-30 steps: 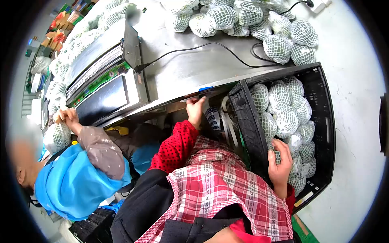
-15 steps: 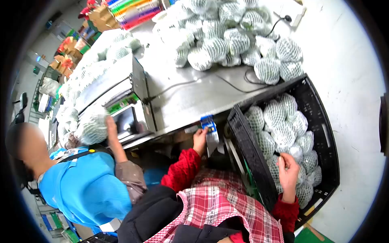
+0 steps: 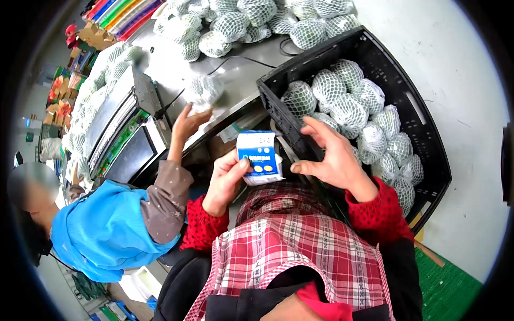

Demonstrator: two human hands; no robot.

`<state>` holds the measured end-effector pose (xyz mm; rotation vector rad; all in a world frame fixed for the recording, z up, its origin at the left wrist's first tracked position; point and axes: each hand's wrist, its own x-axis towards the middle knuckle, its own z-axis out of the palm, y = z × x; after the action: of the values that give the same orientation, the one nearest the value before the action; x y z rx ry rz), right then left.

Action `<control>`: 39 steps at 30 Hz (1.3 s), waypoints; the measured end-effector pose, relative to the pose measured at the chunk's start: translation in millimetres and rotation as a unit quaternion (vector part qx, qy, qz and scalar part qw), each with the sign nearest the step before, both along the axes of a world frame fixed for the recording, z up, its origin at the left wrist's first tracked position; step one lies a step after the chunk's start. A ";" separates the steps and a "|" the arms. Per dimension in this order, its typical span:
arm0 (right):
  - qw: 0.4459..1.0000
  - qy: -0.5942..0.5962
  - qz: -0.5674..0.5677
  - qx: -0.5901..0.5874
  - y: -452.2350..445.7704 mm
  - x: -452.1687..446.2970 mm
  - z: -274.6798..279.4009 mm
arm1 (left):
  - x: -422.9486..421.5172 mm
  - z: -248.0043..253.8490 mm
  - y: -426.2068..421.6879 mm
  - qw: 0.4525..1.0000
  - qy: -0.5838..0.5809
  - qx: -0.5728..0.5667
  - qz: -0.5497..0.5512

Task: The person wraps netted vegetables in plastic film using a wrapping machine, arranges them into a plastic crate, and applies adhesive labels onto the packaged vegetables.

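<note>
Between the thumb and fingers of my left hand [image 3: 227, 179] is a blue and white printed label strip [image 3: 260, 155], held above my lap. My right hand [image 3: 337, 160] is raised at the crate's near left edge, thumb and fingers apart, with nothing in it. The black plastic crate [image 3: 428, 117] is partly filled with round items in white foam netting [image 3: 349, 111]. A co-worker's hand [image 3: 187, 125] is beside one netted item [image 3: 204, 90] over the metal table.
More netted items [image 3: 230, 25] are piled at the back of the metal table [image 3: 243, 80], where a black cable runs. An open-sided machine [image 3: 120, 128] stands left. The co-worker in blue [image 3: 112, 230] is at the left. A green mat [image 3: 447, 283] lies lower right.
My left hand has brought the labels nearer my body. My right hand has moved from over the netted items toward the labels and opened. The co-worker's hand and a netted item have moved right.
</note>
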<state>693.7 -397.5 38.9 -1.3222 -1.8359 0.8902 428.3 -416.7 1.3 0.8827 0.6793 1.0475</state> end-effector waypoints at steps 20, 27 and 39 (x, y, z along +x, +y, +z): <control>0.951 0.162 0.130 0.229 -26.9 -0.1 9.4 | 87.2 5.9 -15.1 0.986 -0.161 -0.038 0.002; 0.958 0.161 0.090 0.218 -19.7 -2.8 32.2 | 58.9 45.8 11.5 0.992 -0.106 0.056 -0.037; 0.915 0.057 0.102 0.387 -2.8 1.4 48.1 | 73.8 54.6 28.7 0.933 0.090 0.323 0.128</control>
<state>695.1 -400.3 87.0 -0.5755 -1.9474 0.2505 502.1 -388.0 55.9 1.5026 0.6167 1.4748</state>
